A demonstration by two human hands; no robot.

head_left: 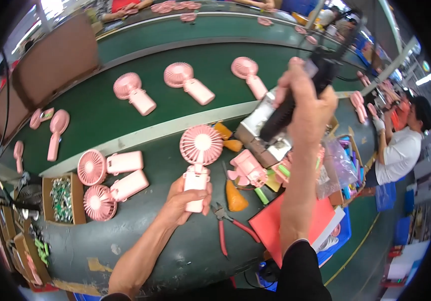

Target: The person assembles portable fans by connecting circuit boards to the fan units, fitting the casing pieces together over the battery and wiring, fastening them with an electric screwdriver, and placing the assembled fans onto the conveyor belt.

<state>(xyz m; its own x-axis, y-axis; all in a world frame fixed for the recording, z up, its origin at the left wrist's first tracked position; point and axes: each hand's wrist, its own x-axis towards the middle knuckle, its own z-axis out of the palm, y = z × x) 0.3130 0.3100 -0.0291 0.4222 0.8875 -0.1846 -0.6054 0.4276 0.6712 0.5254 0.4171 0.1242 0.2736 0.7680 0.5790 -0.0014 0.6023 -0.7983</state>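
Observation:
My left hand [184, 199] is wrapped round the white-and-pink handle of a small pink handheld fan [201, 143], its round grille pointing away from me. Up to the right, my right hand [308, 103] grips a black electric screwdriver [280, 119], slightly blurred, tilted with its lower end over a metal box [260, 128]. The screwdriver is apart from the fan. Red-handled cutting pliers [222, 236] lie between my forearms, beside an orange-handled tool [235, 196]. Left of my left hand lie two more pink fans [91, 167], [100, 202]. Opened pink fan parts [248, 169] sit below the metal box.
Several pink fans [191, 85] lie on the green conveyor belt [220, 57] beyond a pale rail. A cardboard box [78, 198] of small green parts stands left. Right are a red sheet [265, 220], a carton [361, 188] with colourful cells, and a co-worker [401, 145].

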